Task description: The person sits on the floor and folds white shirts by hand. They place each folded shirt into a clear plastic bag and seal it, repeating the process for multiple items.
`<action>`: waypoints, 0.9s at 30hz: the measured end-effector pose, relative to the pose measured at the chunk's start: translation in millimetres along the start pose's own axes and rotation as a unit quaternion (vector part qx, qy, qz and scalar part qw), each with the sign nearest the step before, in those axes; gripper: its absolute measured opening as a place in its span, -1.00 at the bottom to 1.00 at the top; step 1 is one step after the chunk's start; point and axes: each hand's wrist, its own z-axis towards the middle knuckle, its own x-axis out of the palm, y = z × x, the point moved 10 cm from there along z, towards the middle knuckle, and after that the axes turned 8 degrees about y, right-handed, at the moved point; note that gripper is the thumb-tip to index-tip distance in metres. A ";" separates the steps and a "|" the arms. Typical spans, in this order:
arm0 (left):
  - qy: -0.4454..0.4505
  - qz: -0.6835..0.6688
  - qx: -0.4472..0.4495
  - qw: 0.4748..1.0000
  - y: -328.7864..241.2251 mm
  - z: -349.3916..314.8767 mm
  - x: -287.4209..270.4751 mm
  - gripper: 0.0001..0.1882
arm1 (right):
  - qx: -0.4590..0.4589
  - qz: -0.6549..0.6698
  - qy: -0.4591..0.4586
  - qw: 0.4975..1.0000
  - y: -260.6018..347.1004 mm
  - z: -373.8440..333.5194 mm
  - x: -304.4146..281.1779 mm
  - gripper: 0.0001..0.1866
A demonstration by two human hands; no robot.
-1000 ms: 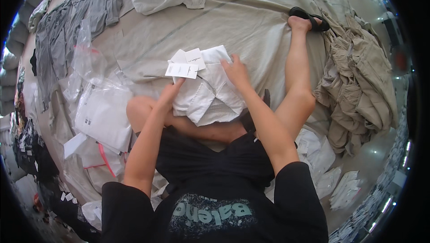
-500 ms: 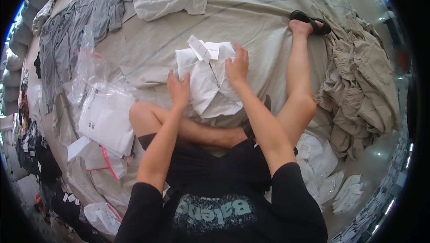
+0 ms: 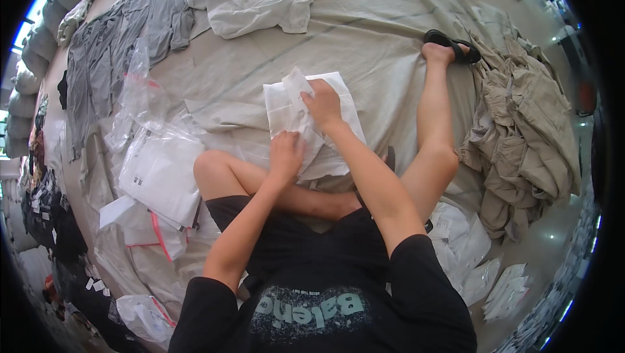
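A white folded garment point(image 3: 350, 107) lies on the beige cloth point(image 3: 234, 70) between my legs. A strip of its fabric stands up and leans over its middle. My right hand point(image 3: 322, 104) is closed on the upper part of this strip. Lower down, my left hand point(image 3: 288, 152) grips the near end with bent fingers. A fine mesh or checked lining shows near the garment's close edge. The paper tags are out of sight.
Clear plastic bags point(image 3: 156, 174) lie at my left, some red-edged. Grey garments point(image 3: 117, 66) and a pale shirt point(image 3: 254, 1) lie farther off. Crumpled beige garments point(image 3: 521, 144) heap beyond my right leg. White packets point(image 3: 504, 293) lie at the lower right.
Both hands have gone from resting open at the garment's sides to gripping it over its middle. A fabric strip is now lifted, and the white tags no longer show.
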 end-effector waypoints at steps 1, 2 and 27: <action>-0.001 -0.099 -0.028 0.995 20.3 6.6 -5.8 -0.30 | 0.028 0.110 0.010 0.994 0.7 -5.3 -2.6 -0.53; -0.018 -0.252 -0.057 0.966 24.1 10.7 -11.0 -0.36 | 0.061 0.213 0.020 0.975 -2.7 -15.1 -6.6 -0.58; 0.120 -0.742 -0.128 0.647 -49.7 25.8 1.0 -0.41 | 0.199 0.650 0.089 0.728 -21.5 -98.6 16.3 -0.55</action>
